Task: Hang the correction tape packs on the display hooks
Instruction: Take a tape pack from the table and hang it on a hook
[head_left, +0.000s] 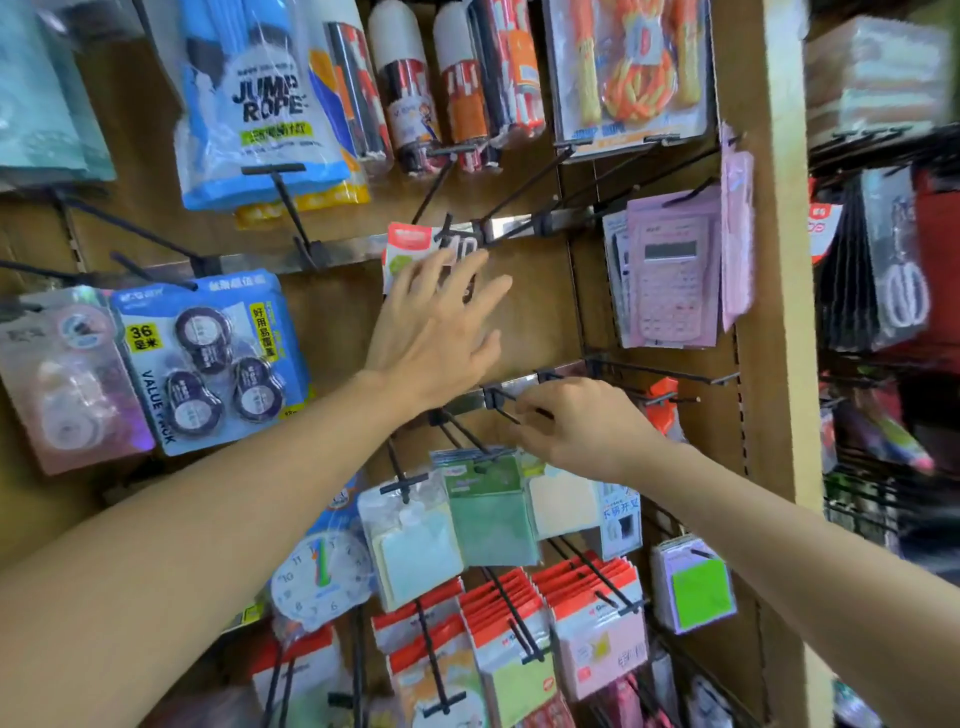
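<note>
Head view, centre: left hand (436, 332), fingers spread, steadies the red-topped pack (410, 244); right hand (587, 431) pinches a display hook (501, 408), best held level.

You have only one view, the wide-angle camera on your head. It faces the wooden display board (535, 312) almost straight on and from near, so that both your arms reach it. Your left hand (431, 332) lies at the middle of the frame, your right hand (582, 426) just below it. The frame leans a little, and its edges are blurred.
</note>
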